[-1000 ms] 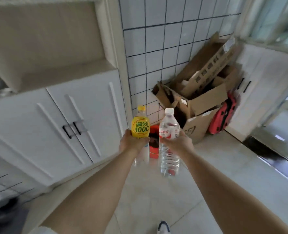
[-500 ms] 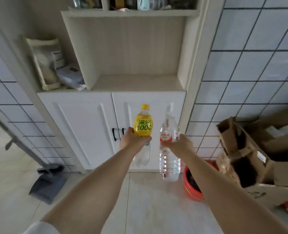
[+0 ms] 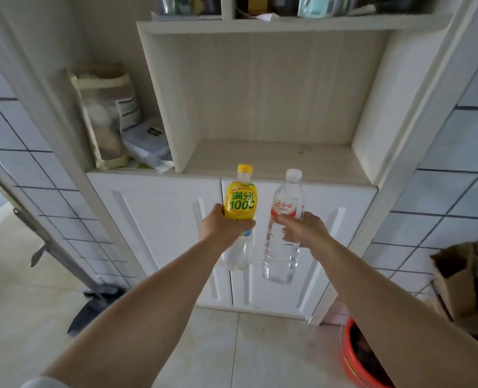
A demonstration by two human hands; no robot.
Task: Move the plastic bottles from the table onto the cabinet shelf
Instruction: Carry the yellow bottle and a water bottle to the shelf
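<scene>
Now the carry is nearly over: both bottles are held up in front of the cabinet [image 3: 159, 219], below the lip of the open shelf [image 3: 274, 155], and neither rests on anything yet. The left hand [image 3: 221, 228] wraps its fingers round the middle of the yellow bottle [image 3: 239, 203], just under the label. The right hand [image 3: 302, 231] closes on the clear bottle [image 3: 284, 233] at about the same height, thumb across the front. Both bottles stand upright, side by side and apart.

The next move, by the look of it, calls for a lift and a reach forward so that the bases clear the shelf's front edge, then a level set-down before either grip loosens.

The shelf is a pale wood-grain board, flat and bare, boxed in by matching panels. The yellow bottle has a glossy wrap and yellow cap, with a see-through, rounded lower half. The clear bottle is taller, thin-walled and ribbed, with a white cap and a red-and-white band; it would probably dent under a hard squeeze. White panelled doors [image 3: 288, 247] close the cabinet below.
</scene>
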